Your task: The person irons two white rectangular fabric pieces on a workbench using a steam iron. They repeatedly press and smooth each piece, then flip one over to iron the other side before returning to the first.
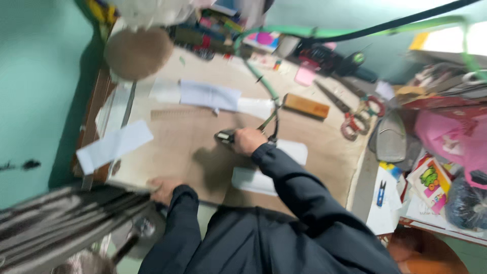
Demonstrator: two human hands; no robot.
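Cluttered worktable (pixel 167 137), right hand (pixel 248 140) gripping iron (pixel 225 136), left hand (pixel 163 189) on edge

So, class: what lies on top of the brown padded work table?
White paper pieces, a wooden block, scissors and the iron under the right hand. The arm hides part of the table.

A small tailoring workshop: the padded tabletop (pixel 324 147) carried large scissors (pixel 350 114), a flat iron (pixel 391 138), fabric pieces (pixel 209 95) and a wooden block (pixel 306 105), with clutter crowding its edges.
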